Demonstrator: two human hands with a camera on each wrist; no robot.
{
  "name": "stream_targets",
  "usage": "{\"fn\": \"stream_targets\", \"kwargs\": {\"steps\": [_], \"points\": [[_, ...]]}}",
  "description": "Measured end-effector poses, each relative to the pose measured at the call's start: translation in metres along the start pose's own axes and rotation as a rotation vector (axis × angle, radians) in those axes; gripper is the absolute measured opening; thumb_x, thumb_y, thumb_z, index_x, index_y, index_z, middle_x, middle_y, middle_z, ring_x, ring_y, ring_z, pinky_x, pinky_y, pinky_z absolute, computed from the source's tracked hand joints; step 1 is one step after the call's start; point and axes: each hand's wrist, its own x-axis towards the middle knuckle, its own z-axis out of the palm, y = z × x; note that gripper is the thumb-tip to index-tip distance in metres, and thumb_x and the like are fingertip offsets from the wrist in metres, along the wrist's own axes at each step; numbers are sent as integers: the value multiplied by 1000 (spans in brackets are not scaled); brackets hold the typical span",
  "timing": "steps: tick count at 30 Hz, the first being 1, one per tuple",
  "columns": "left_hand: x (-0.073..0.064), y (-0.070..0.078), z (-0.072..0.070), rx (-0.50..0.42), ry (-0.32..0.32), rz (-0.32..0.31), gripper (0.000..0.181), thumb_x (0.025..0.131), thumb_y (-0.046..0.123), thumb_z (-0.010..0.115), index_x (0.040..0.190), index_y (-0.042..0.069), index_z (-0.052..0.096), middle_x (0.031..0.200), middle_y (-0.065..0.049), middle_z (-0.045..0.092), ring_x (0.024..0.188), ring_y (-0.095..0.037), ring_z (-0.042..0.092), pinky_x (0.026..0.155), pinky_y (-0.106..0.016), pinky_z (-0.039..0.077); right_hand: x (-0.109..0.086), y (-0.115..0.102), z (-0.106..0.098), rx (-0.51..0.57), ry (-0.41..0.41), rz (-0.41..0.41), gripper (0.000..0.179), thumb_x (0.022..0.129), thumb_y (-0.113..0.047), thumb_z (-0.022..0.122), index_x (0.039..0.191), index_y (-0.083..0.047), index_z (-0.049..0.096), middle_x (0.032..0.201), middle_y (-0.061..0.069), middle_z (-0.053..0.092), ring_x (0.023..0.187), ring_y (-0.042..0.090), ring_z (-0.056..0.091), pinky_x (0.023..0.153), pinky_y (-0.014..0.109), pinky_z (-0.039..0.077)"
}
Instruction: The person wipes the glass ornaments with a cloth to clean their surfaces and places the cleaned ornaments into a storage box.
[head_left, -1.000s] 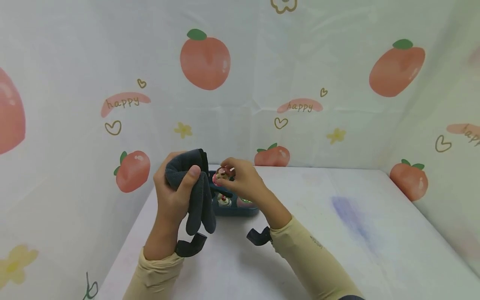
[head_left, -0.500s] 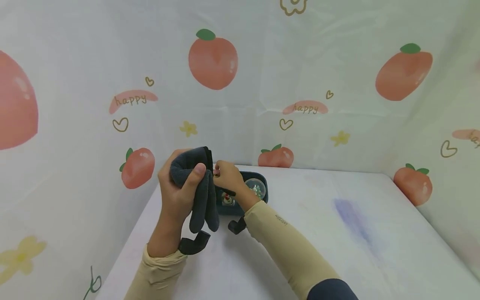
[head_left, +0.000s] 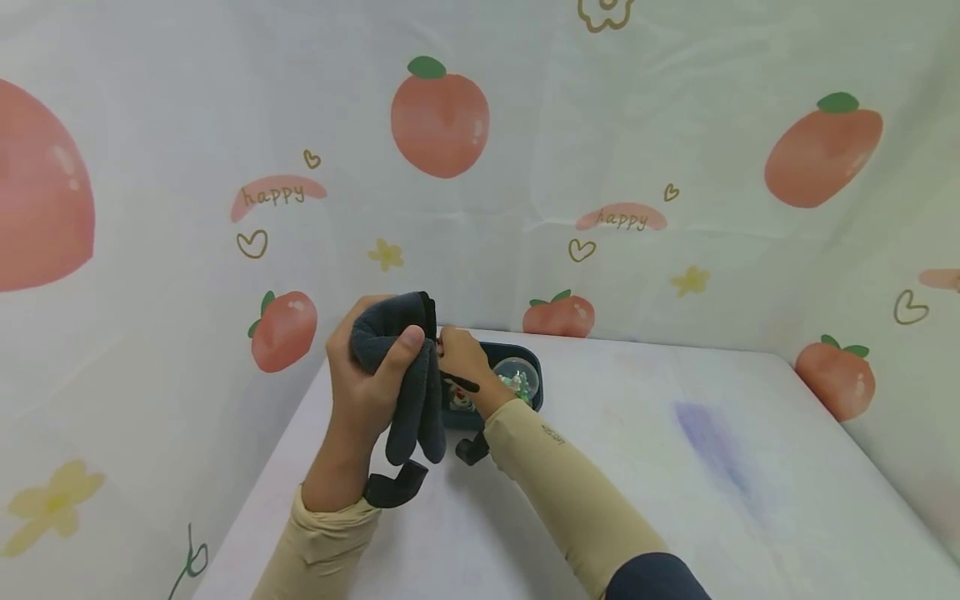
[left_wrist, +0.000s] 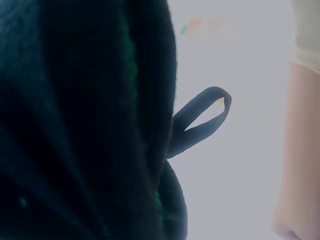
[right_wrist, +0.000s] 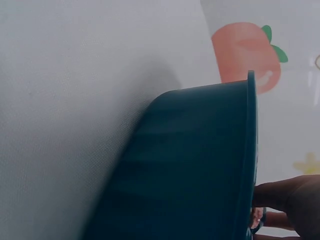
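Note:
My left hand (head_left: 358, 404) holds up a folded dark blue-grey towel (head_left: 392, 321), the thumb pressed over its folds. In the left wrist view, a fabric loop (left_wrist: 197, 132) sticks out of the towel. Behind it sits a dark teal bin (right_wrist: 190, 160) on the table. Reaching over this bin, my right hand (head_left: 465, 360) pinches a small ornament with a pinkish part (right_wrist: 257, 218) at the rim; the towel hides much of it in the head view. Inside the bin are a clear dome with green and white bits (head_left: 517, 379) and a small white and red figure (head_left: 461, 400).
The white table (head_left: 600, 467) has a purple smudge (head_left: 708, 446) on its right side. A white curtain printed with peaches (head_left: 439, 125) stands behind and at both sides. Black straps (head_left: 397, 485) are on the wrists.
My right hand has moved left and down with the ornament to the bin's left part, uncovering the clear dome. The left hand keeps its hold on the towel; the head view has shifted slightly.

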Motion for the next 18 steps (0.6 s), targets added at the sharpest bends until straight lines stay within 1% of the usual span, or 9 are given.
{"fn": "stream_targets", "kwargs": {"steps": [2, 5, 8, 11, 15, 18], "points": [[0, 0, 0, 14, -3, -2, 23, 92, 4, 69, 111, -9, 67, 93, -13, 71, 68, -23, 76, 63, -31, 64, -2, -3, -2, -5, -19, 4, 27, 99, -31, 61, 86, -10, 52, 77, 0, 45, 67, 17, 42, 59, 32, 34], [0, 0, 0, 46, -5, -8, 27, 94, 11, 72, 111, -9, 67, 94, -11, 71, 68, -22, 76, 63, -31, 64, -3, -1, -1, -18, -36, -1, 24, 100, -30, 60, 86, -12, 52, 78, 0, 46, 68, 17, 43, 59, 30, 35], [-1, 0, 0, 74, -8, -14, 29, 94, 15, 74, 111, -8, 67, 95, -10, 71, 69, -21, 76, 64, -32, 64, -5, -1, -2, -11, -38, -11, 22, 99, -28, 60, 86, -13, 53, 78, 0, 47, 68, 17, 44, 60, 31, 36], [-1, 0, 0, 100, -3, -12, 29, 94, 15, 74, 111, -8, 67, 96, -9, 71, 69, -20, 75, 64, -31, 64, -8, -1, -2, 2, -32, -20, 21, 99, -28, 61, 87, -11, 55, 78, 0, 48, 69, 18, 46, 62, 32, 37], [-1, -2, -1, 122, 8, 7, 27, 93, 13, 73, 111, -7, 68, 95, -8, 70, 72, -18, 74, 66, -28, 63, -11, -2, -5, -4, -36, -17, 26, 101, -28, 62, 99, -3, 64, 84, 3, 54, 74, 20, 51, 67, 33, 41], [0, -3, -1, 124, 14, 22, 26, 92, 10, 72, 111, -7, 69, 95, -8, 70, 74, -17, 73, 67, -26, 62, -11, -3, -6, -12, -41, -19, 30, 100, -26, 63, 107, 3, 67, 85, 4, 55, 75, 21, 52, 68, 34, 42]]}}
